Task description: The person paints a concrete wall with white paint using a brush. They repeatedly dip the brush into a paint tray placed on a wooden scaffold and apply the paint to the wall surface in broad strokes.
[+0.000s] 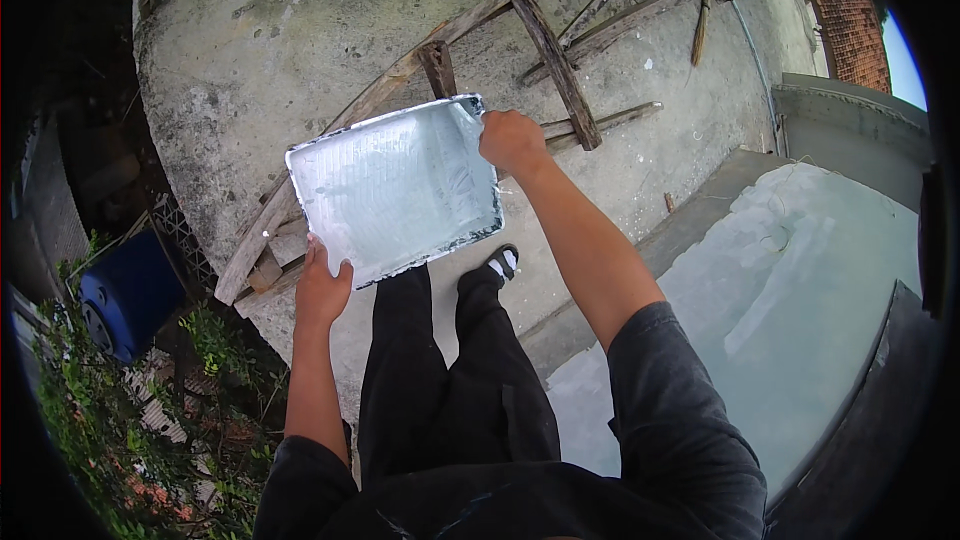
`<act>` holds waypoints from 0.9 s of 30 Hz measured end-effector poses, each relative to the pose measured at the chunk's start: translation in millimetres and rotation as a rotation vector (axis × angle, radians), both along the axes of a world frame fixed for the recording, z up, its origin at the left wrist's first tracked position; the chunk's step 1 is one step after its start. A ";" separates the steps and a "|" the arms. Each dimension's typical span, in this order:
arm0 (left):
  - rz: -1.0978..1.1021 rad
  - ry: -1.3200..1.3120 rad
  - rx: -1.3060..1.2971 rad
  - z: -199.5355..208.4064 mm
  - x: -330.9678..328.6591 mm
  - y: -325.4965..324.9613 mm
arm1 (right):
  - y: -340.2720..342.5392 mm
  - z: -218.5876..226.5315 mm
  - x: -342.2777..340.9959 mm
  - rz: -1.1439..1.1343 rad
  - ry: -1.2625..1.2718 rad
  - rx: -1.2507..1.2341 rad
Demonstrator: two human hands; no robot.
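A rectangular paint tray (390,190), coated inside with whitish paint, is held up in front of me above the concrete. My left hand (323,285) grips its near left corner, with the thumb apart along the near edge. At the far right corner my right hand (512,143) is closed on the rim. Dark smudges and chipped paint mark the tray's edges. Ridges show across its floor, and a thin layer of paint lies over them.
Below lies a concrete slab (300,30) with a wooden ladder-like frame (480,15) on it. To the right is a surface partly covered in pale paint (770,270). Past the slab's left edge, a blue barrel (130,295) stands lower down among green plants (215,345).
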State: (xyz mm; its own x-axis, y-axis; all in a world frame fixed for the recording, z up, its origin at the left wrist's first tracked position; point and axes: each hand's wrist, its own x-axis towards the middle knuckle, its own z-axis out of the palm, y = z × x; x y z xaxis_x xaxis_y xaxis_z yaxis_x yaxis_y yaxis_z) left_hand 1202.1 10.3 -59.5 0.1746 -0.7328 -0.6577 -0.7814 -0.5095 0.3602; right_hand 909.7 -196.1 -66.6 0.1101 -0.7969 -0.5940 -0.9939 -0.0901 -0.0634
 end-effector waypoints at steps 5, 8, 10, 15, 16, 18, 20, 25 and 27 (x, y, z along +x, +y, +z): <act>-0.004 0.021 0.041 2.6 -2.4 -5.3 | 15.3 -33.6 17.5 0.019 -0.041 0.082; -0.013 0.005 0.067 11.1 -3.8 -9.1 | 34.6 -31.4 21.3 0.032 -0.082 0.149; -0.042 -0.006 0.041 5.8 -1.0 -5.7 | 44.7 -23.0 12.0 0.038 -0.125 0.177; -0.036 0.016 0.034 -2.3 1.2 -5.8 | 75.1 6.1 -44.8 -0.107 -0.293 0.112; -0.035 0.020 0.036 -6.4 2.5 -4.7 | 83.0 14.8 -55.7 -0.223 -0.362 0.114; -0.003 0.035 0.067 -10.2 3.7 -3.8 | 101.2 39.2 -75.5 -0.448 -0.507 0.120; 0.052 0.060 0.119 -8.2 2.1 -4.4 | 123.6 69.6 -97.0 -0.710 -0.682 0.138; 0.002 -0.008 0.041 6.4 -7.0 15.0 | 193.5 134.5 -166.8 -1.340 -1.096 0.156; -0.030 -0.044 0.008 20.3 -16.9 28.4 | 226.1 147.6 -197.1 -1.460 -1.281 0.123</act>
State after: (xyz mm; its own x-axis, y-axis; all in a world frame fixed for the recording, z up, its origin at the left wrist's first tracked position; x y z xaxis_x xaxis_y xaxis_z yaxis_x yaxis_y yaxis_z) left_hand 1185.1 38.7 -39.2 0.1818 -0.7325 -0.6561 -0.8111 -0.4889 0.3211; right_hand 712.6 30.0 81.0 -0.1481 -0.6287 -0.7634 0.3446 0.6908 -0.6357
